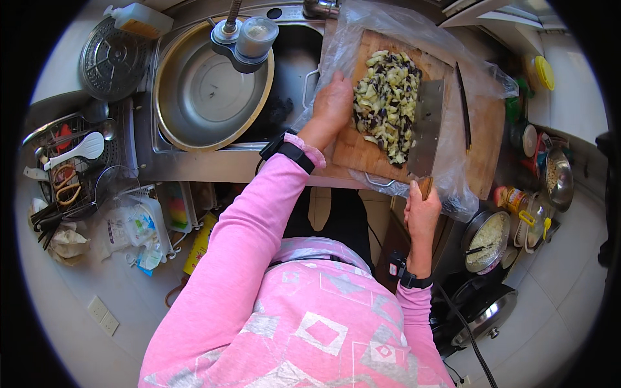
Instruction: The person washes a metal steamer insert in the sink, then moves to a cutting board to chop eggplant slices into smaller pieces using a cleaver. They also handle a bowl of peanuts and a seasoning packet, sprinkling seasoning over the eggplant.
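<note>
A heap of diced eggplant (388, 103), pale with dark purple skin, lies on a wooden cutting board (369, 48). My left hand (333, 107) is closed at the board's left edge, gripping it; some fingertips are hidden. My right hand (422, 210) wraps around the wooden handle of a cleaver (428, 126). The wide blade lies nearly flat along the right side of the heap, its handle toward me. Crumpled clear plastic (462, 187) spreads around and under the board. To the right of the blade rests a pair of dark chopsticks (464, 107).
Left of the board, a large metal basin (165, 97) sits in the sink (304, 48), beneath a faucet attachment (257, 39). A rack with utensils (71, 158) stands far left. At right are a pot of pale shredded food (488, 239), a metal bowl (557, 181) and a lidded pan (491, 313).
</note>
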Motion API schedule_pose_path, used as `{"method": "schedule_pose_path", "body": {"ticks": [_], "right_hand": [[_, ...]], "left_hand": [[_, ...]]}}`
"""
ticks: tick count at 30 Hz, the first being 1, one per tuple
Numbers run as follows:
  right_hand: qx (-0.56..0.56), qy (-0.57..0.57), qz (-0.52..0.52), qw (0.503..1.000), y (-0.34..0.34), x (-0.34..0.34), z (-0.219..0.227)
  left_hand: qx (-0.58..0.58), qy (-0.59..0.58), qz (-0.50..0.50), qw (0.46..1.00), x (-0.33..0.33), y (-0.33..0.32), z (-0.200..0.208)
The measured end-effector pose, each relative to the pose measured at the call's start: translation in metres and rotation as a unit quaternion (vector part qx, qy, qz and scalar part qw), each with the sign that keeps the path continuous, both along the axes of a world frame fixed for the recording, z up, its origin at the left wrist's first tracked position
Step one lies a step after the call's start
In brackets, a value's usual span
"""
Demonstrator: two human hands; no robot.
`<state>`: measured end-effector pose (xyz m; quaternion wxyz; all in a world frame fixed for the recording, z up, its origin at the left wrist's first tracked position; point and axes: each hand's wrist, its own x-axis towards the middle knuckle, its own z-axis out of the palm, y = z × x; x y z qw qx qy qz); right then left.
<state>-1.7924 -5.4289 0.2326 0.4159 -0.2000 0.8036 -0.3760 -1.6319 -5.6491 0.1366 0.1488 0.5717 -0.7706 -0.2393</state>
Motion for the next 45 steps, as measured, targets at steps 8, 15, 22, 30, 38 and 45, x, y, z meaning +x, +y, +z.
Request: {"method": "schedule_pose_path", "body": {"ticks": [8, 15, 22, 30, 38, 45], "right_hand": [[-0.012, -0.055, -0.031, 0.998, 0.025, 0.010, 0.006], [-0.081, 0.287, 0.093, 0.950, -0.030, 0.013, -0.023], [-0.071, 0.237, 0.099, 0.964, -0.040, 0.027, -0.014], [-0.097, 0.215, 0.107, 0.966, -0.031, 0.018, -0.018], [0.042, 0.108, -0.037, 0.993, -0.008, -0.017, -0.022], [-0.109, 0.216, 0.026, 0.970, -0.021, 0.009, -0.019]], "left_hand": [[-0.024, 0.215, -0.014, 0.976, -0.001, 0.005, 0.017], [0.042, 0.309, 0.070, 0.948, -0.015, 0.032, 0.028], [0.068, 0.184, 0.050, 0.979, 0.007, 0.041, 0.015], [0.024, 0.118, 0.037, 0.992, -0.019, 0.013, 0.011], [0.054, 0.144, -0.042, 0.987, -0.091, 0.039, 0.039], [-0.066, 0.155, -0.057, 0.984, -0.054, 0.051, 0.061]]}}
